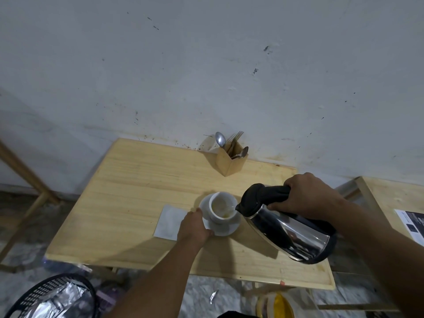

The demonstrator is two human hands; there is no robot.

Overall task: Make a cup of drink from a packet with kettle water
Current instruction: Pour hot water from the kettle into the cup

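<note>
A white cup [222, 208] stands on a white saucer [226, 228] in the middle of the wooden table [137, 191]. Pale liquid and powder show inside the cup. My right hand [305, 198] grips the black handle of a steel kettle [289, 228], which is tilted left with its spout over the cup's rim and a thin stream running in. My left hand [195, 228] holds the saucer's left edge. A white napkin or packet [168, 222] lies flat just left of the saucer, partly under my left hand.
A wooden cutlery holder [230, 160] with spoons and a fork stands at the table's back edge by the wall. A black basket [52, 297] with foil sits on the floor at lower left. Another wooden table [390, 198] with a printed sheet is at the right.
</note>
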